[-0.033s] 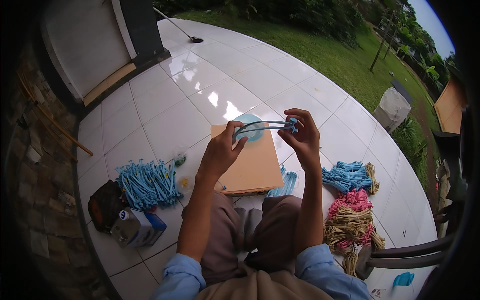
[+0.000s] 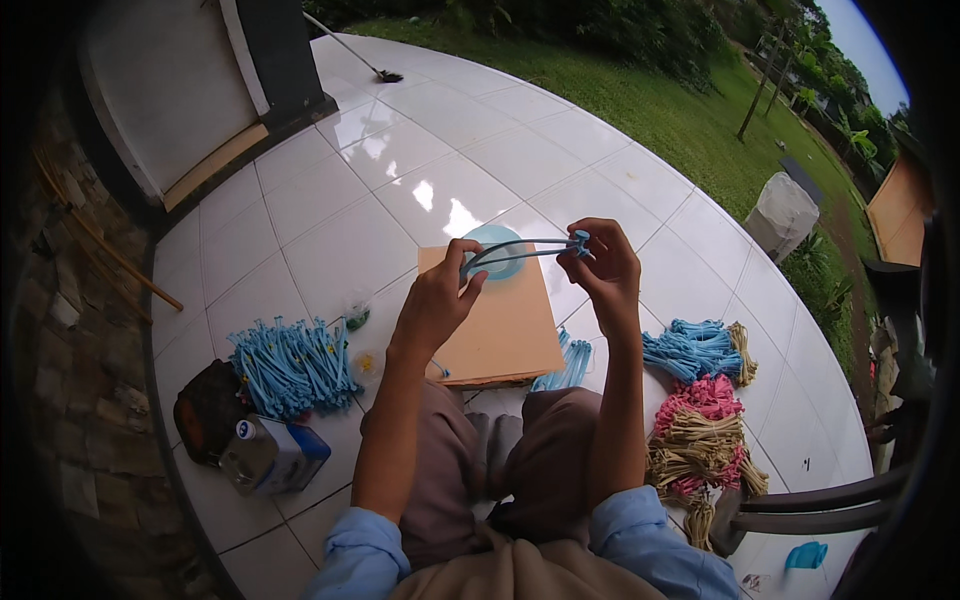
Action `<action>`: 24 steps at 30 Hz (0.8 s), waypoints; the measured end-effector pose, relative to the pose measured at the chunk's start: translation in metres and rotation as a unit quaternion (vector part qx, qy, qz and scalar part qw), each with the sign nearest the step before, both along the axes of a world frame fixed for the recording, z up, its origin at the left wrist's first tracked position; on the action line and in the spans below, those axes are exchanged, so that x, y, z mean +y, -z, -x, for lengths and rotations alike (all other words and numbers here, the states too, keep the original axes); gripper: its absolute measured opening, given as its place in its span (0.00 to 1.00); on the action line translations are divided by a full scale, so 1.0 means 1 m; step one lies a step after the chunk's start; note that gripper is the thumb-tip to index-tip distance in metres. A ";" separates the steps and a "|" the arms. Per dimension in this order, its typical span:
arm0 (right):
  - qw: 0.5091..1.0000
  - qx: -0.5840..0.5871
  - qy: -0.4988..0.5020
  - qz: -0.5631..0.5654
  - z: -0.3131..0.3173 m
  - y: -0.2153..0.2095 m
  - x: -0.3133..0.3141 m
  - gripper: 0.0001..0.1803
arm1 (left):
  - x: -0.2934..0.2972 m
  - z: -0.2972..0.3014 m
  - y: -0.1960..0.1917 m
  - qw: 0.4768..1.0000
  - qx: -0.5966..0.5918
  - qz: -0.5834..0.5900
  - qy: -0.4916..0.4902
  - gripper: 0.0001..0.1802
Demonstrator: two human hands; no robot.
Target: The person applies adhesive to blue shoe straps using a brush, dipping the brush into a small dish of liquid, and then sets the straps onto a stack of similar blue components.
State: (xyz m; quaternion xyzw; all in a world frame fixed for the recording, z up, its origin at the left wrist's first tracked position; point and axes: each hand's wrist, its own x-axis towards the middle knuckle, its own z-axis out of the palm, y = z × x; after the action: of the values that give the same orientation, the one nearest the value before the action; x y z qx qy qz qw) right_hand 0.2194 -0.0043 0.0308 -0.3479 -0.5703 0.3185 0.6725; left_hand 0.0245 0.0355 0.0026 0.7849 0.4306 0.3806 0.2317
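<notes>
1. Strap [image 2: 535,241]: off the floor, between the hands, above the board [image 2: 500,335]; from this view it crosses over the bowl [image 2: 505,270]. Height gap can't be told.
2. Left hand [image 2: 432,302]: thumb and index pinch the bent end; exact contact partly hidden.
3. Right hand [image 2: 608,272]: thumb and fingers pinch the knob [image 2: 580,240] end.
4. Risk: strap is likely springy, so a slipping left pinch could let the bend flick open.
5. Risk: small grip area at the knob; uneven pull might twist the strands or pop that end loose. A dropped strap could land in the bowl.
6. Long axis: left-right, near level. Knob end points right; bend faces left, slightly lower.
</notes>
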 end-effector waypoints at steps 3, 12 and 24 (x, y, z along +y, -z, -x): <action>0.999 0.039 -0.031 -0.013 -0.004 0.011 0.003 0.10 | 0.001 0.009 0.006 1.000 0.007 0.013 0.010 0.13; 0.986 0.163 -0.012 -0.016 -0.002 0.016 0.012 0.10 | 0.001 0.010 0.004 0.993 -0.090 0.051 0.062 0.16; 0.970 0.182 -0.029 0.159 0.069 0.035 0.015 0.24 | 0.004 -0.017 0.021 0.980 -0.198 -0.033 -0.007 0.15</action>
State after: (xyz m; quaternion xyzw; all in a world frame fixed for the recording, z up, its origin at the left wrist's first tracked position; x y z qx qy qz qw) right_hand 0.1506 0.0108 -0.0039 -0.3699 -0.3899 0.4822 0.6918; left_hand 0.0416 0.0391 -0.0181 0.6981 0.3689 0.5442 0.2834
